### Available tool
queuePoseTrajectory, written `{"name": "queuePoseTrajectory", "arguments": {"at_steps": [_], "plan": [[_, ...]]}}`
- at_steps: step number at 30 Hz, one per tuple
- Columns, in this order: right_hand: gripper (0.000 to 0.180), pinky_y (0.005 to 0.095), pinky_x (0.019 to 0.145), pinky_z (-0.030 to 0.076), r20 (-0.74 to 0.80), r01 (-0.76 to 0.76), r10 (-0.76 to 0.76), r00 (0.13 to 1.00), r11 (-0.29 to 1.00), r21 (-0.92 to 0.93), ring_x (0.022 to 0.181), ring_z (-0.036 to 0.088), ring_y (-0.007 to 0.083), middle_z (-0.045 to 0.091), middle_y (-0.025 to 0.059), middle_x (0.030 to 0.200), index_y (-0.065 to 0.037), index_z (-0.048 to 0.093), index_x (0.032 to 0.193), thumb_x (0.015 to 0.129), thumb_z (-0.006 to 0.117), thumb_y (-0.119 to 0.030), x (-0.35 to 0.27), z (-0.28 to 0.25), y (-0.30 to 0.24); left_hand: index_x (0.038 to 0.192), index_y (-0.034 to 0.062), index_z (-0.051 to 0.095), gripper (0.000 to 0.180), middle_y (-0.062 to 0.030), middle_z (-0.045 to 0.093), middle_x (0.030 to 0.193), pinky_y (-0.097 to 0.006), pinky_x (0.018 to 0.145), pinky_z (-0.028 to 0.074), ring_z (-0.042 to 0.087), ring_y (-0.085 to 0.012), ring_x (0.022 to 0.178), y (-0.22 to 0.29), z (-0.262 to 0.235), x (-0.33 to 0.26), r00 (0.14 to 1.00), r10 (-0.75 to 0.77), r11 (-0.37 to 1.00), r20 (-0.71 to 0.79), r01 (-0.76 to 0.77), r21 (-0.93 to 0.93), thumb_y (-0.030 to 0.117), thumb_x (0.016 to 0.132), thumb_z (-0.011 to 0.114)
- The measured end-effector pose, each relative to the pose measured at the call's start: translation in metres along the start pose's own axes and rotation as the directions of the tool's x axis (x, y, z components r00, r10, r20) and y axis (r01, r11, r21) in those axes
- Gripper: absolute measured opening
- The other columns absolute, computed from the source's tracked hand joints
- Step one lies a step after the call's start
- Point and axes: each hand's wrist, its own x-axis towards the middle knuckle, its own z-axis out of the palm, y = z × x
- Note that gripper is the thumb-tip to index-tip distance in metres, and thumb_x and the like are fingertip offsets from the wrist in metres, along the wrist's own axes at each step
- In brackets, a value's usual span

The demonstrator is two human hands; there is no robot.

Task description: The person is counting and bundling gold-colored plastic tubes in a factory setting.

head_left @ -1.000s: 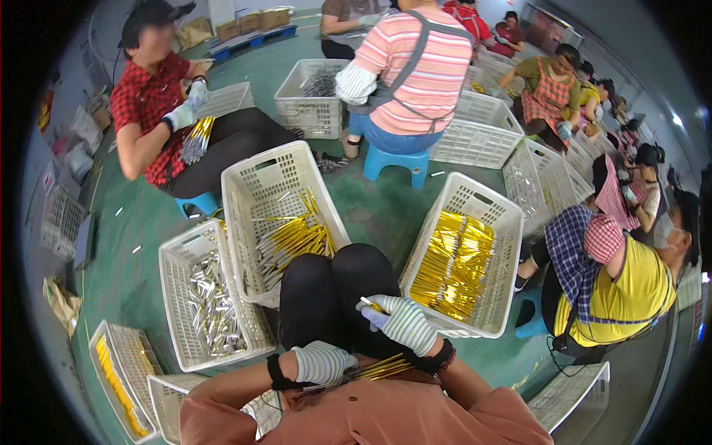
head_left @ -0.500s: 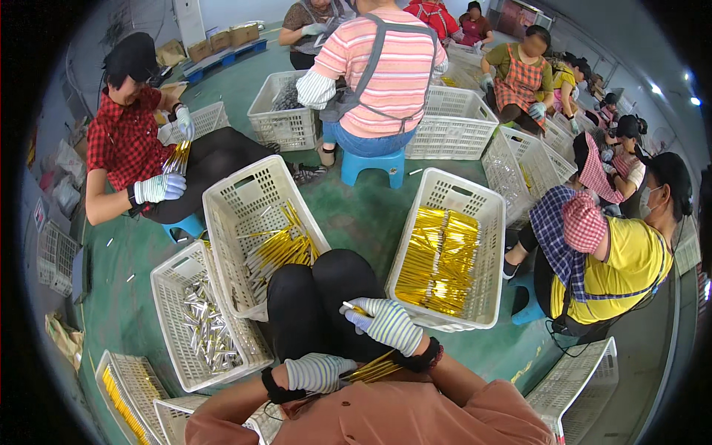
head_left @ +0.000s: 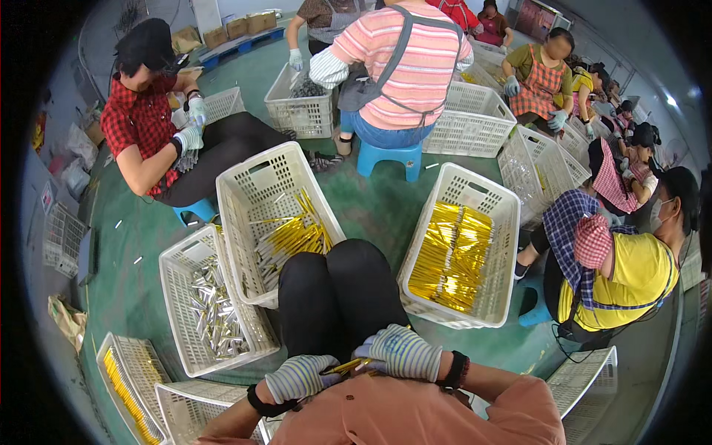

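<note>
Both my hands wear striped white gloves and meet close against my body, just above my lap. My left hand (head_left: 300, 378) is closed around a few thin gold sticks (head_left: 345, 366). My right hand (head_left: 404, 351) is curled at the other end of the sticks, its fingers bent over their pale ends; part of the sticks is hidden by the gloves. Past my knees, a white crate (head_left: 239, 185) holds loose gold and silver sticks (head_left: 298, 236). To the right, another white crate (head_left: 507, 248) is filled with gold sticks (head_left: 452, 256) lying in two rows.
At left, a white crate (head_left: 176, 297) holds short silver and gold pieces (head_left: 216, 311). Crates (head_left: 111, 371) also stand near left and near right. People sit around on blue stools (head_left: 389, 157); one in a red checked shirt (head_left: 133, 119) is close on the left, one in yellow (head_left: 630, 271) on the right.
My right hand has drawn back from above my knees toward my left hand at my body. The view has shifted slightly. The person at left has brought both hands together.
</note>
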Motion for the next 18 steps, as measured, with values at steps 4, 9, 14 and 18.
{"name": "queuePoseTrajectory", "arguments": {"at_steps": [4,9,14,18], "plan": [[0.015,0.0459,0.080,0.052,-0.080,0.070,-0.073,0.994,0.997,-0.030,0.089,0.070,0.0341,0.071,0.0120,0.092,-0.012,0.068,0.103,0.097,0.062,-0.024,-0.002,0.011,-0.003,0.120,0.0067,0.069,0.037,-0.0217,0.074,0.101,-0.046,0.082,0.056,0.071,-0.0424,0.095,0.010,-0.018,-0.001,0.994,-0.014,0.984,0.108,0.033,-0.176,0.038,0.101,0.064],[0.015,0.0454,0.079,0.054,-0.093,-0.062,0.056,0.994,0.996,-0.062,0.087,0.071,0.0326,0.071,0.0120,0.091,-0.012,0.071,0.100,0.097,0.061,-0.023,0.010,-0.021,-0.003,0.120,0.0054,0.070,0.039,-0.0214,0.074,0.102,-0.045,0.081,0.056,0.072,-0.0402,0.093,-0.004,-0.026,0.003,0.999,0.024,1.000,0.029,-0.024,-0.011,0.040,0.103,0.064],[0.016,0.0478,0.076,0.055,-0.156,-0.105,0.084,0.984,0.985,-0.134,0.085,0.071,0.0343,0.071,0.0130,0.091,-0.011,0.070,0.100,0.098,0.063,-0.025,0.011,-0.031,-0.001,0.114,0.0028,0.071,0.038,-0.0174,0.074,0.097,-0.045,0.078,0.057,0.072,-0.0372,0.089,0.004,-0.031,0.009,0.909,0.274,0.953,-0.314,-0.214,0.212,0.037,0.099,0.068],[0.031,0.0495,0.074,0.056,-0.196,-0.177,0.263,0.945,0.911,0.372,0.086,0.071,0.0405,0.072,0.0188,0.091,-0.009,0.070,0.111,0.104,0.060,-0.037,0.019,-0.018,-0.018,0.092,0.0118,0.064,0.013,-0.0074,0.057,0.074,-0.045,0.064,0.047,0.062,-0.0282,0.069,0.025,-0.043,0.023,0.855,0.431,0.734,-0.287,-0.147,0.663,0.024,0.089,0.063]]}}
